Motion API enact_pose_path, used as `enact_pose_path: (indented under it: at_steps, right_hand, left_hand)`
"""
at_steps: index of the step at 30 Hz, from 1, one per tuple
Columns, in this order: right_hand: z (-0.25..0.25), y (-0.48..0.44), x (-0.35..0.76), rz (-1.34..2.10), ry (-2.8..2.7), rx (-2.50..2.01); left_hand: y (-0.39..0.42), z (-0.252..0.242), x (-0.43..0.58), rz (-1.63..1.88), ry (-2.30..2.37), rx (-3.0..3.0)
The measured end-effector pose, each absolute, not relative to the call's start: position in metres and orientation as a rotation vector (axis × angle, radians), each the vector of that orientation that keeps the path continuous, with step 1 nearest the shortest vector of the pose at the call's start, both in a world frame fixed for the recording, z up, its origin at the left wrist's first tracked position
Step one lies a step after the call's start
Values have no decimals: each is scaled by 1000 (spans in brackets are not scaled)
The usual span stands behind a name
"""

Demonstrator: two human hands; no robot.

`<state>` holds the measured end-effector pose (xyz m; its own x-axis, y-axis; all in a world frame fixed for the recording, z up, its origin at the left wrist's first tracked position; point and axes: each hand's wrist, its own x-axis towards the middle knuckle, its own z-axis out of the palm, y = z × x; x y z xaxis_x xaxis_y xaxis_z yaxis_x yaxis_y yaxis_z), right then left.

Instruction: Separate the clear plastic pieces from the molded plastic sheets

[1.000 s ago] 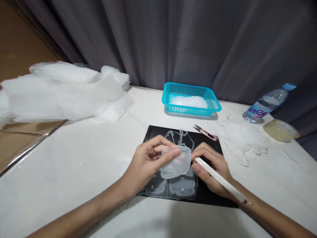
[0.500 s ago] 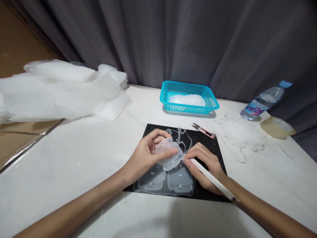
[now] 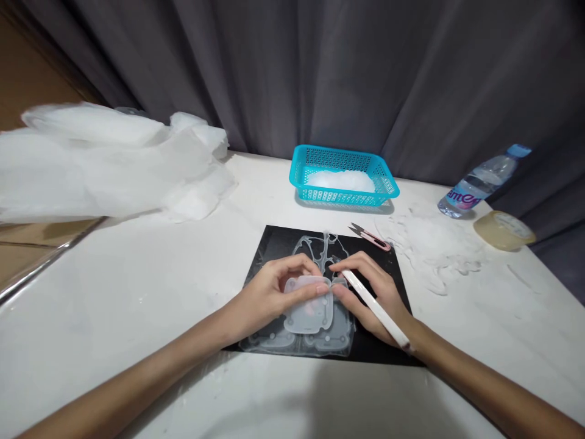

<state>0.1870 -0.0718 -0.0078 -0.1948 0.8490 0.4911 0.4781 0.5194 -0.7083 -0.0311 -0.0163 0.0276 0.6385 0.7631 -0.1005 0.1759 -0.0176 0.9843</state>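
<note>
My left hand (image 3: pixel 289 286) is closed on a translucent, soft-looking plastic piece (image 3: pixel 308 314) with a scalloped outline, its thumb lying across the upper part. In my right hand (image 3: pixel 372 296) a slim white tool (image 3: pixel 375 310) lies slanted; its working tip cannot be made out. My right fingertips are at the right edge of the piece, perhaps touching it. Beneath both hands lies a black mat (image 3: pixel 388 347) bearing more translucent shapes (image 3: pixel 329 341), partly covered by the held piece. Thin clear offcut frames (image 3: pixel 326 247) lie on the mat beyond my fingers.
Pink-handled thread snips (image 3: pixel 377 240) rest at the mat's far right corner. A turquoise basket (image 3: pixel 342 198) holds white material. Clear scraps (image 3: pixel 434 244), a water bottle (image 3: pixel 479 183) and a tape roll (image 3: pixel 503 231) are at the right. White plastic bags (image 3: pixel 114 164) are piled at the left.
The piece has turned in my left hand and come lower, now hanging below the thumb. My right fingers have shifted to its upper right edge, and the white tool stands steeper.
</note>
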Motion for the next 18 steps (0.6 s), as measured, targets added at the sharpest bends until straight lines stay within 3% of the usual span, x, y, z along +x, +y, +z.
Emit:
enact_pose_path:
  at_steps: [8,18]
  right_hand:
    - [-4,-70,187,774,-1825,-1038]
    - [-4,-69,188,750,-1927,-1036]
  left_hand:
    - [-14,22,-34,525,830,1602]
    - [-12,21,-35,433,857,1871]
